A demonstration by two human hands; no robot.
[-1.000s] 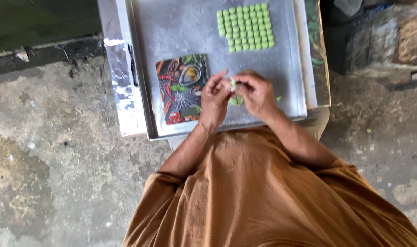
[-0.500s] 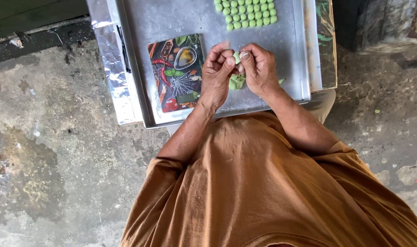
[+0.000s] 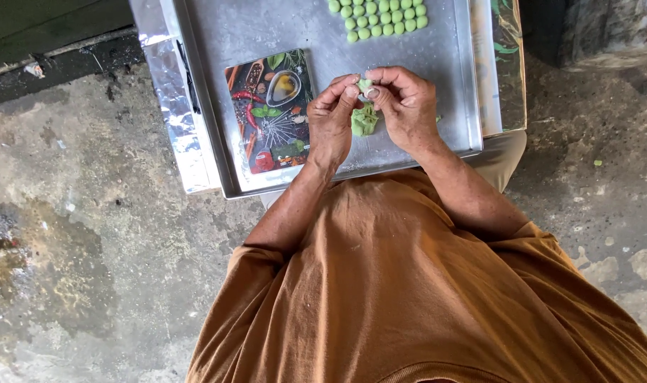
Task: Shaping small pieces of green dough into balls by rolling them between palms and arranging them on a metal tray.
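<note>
The left hand [image 3: 332, 119] and right hand [image 3: 407, 105] are pinching a small green dough piece [image 3: 365, 85] between curled fingertips. A larger dough lump [image 3: 363, 122] is lying beneath on the metal tray [image 3: 437, 64], near rows of green balls [image 3: 380, 17].

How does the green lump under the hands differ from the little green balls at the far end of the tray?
The green lump is larger, uneven and single; the little green balls are small, round, many and set in neat rows. The lump lies under the hands; the balls lie apart, untouched. Both are pale green and rest on the metal tray.

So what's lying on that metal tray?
On the tray: rows of green balls, a picture board and a green dough lump. The hands cover the tray beneath them.
</note>
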